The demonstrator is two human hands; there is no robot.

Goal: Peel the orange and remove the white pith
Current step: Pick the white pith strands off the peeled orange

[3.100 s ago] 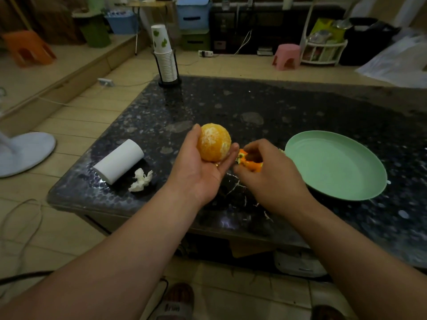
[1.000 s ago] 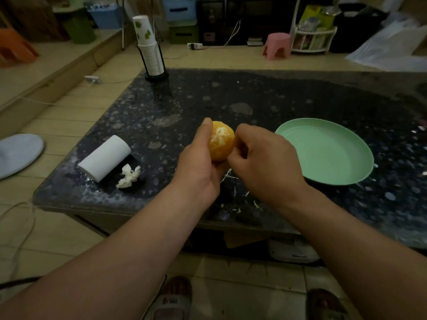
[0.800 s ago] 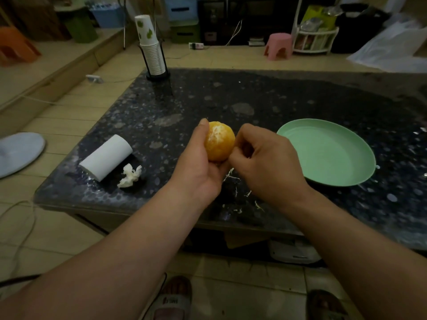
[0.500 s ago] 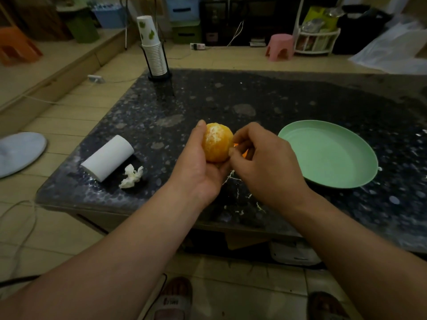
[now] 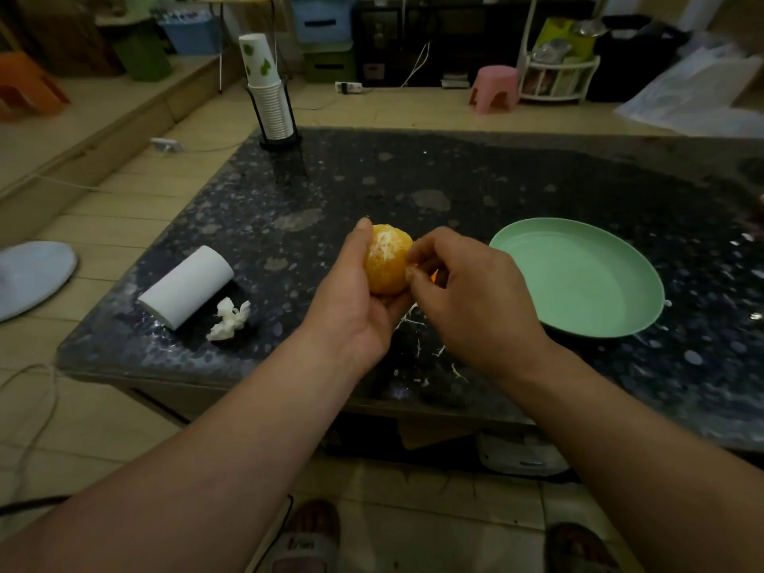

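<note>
Far left, on the floor: we see a pale round disc (image 5: 35, 279) lying flat on the tiles, partly cut off by the frame edge.
Table: a dark speckled top (image 5: 496, 179) fills the middle of the view, and everything below sits on or above it.
Left end of the table: a white paper roll (image 5: 186, 286) lies on its side, with a crumpled tissue (image 5: 228, 320) just beside its near end.
Back left corner: a stack of paper cups (image 5: 268, 97) stands upright in a dark holder, the top cup printed with green leaves.
Left hand (image 5: 351, 312): we see it cupped around the fruit from the left and from below, thumb lying up along the left side.
Orange (image 5: 386, 262): held above the table's near half, between the two hands; its skin is off and white pith clings to the top.
Pith scraps (image 5: 413, 324): thin white strands lie scattered on the table under and just behind the hands.
Right hand (image 5: 475, 299): fingers curled, thumb and forefinger tips meeting against the fruit's right side; a sliver of bright peel (image 5: 434, 277) shows tucked under the curled fingers.
Right of the hands: a green plate (image 5: 645, 283) rests flat on the table, near the right hand but not touching it.
</note>
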